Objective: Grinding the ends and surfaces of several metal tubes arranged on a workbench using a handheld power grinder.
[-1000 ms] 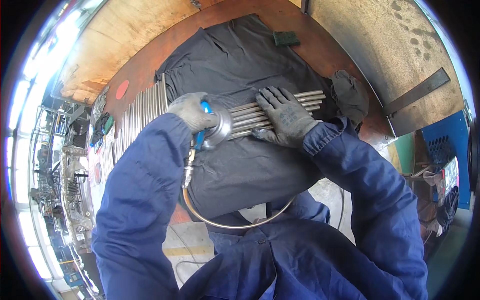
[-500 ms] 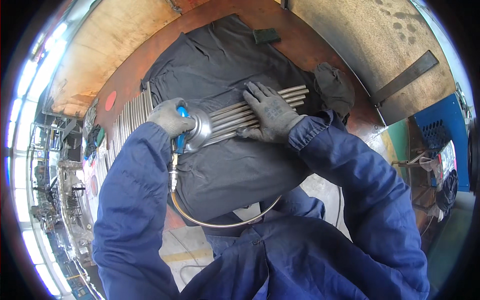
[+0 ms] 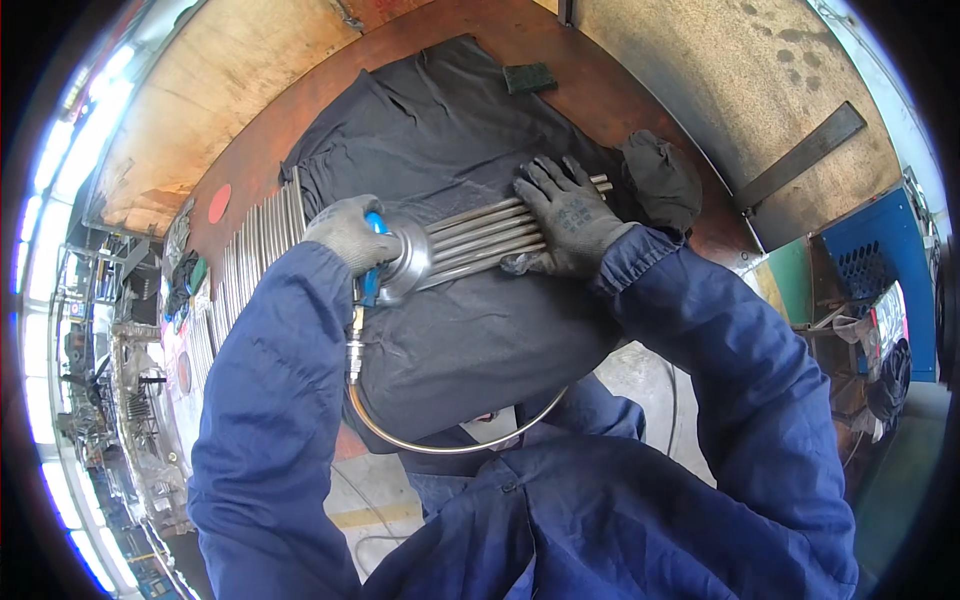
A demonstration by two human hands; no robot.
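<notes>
My gloved left hand (image 3: pixel 345 236) is wrapped round a blue air sander (image 3: pixel 410 262) with a round metal disc shroud. Its disc sits over the left ends of several metal rods (image 3: pixel 487 240), which lie side by side on a black cloth (image 3: pixel 455 345). An air hose (image 3: pixel 440 451) runs from the tool's fitting and loops toward my body. Toward the rods' right ends, my gloved right hand (image 3: pixel 572 222) rests flat across them, fingers spread. The rods' left ends are hidden under the sander.
More metal rods (image 3: pixel 258 245) lie in a row left of the cloth. On the brown tabletop (image 3: pixel 590 105) are a dark green scouring pad (image 3: pixel 530 77), a red disc (image 3: pixel 219 203) and a crumpled dark cloth (image 3: pixel 660 180). A flat metal bar (image 3: pixel 805 155) leans at the right.
My right hand has slid to the right along the rods, toward their ends. The sander in my left hand has moved slightly right.
</notes>
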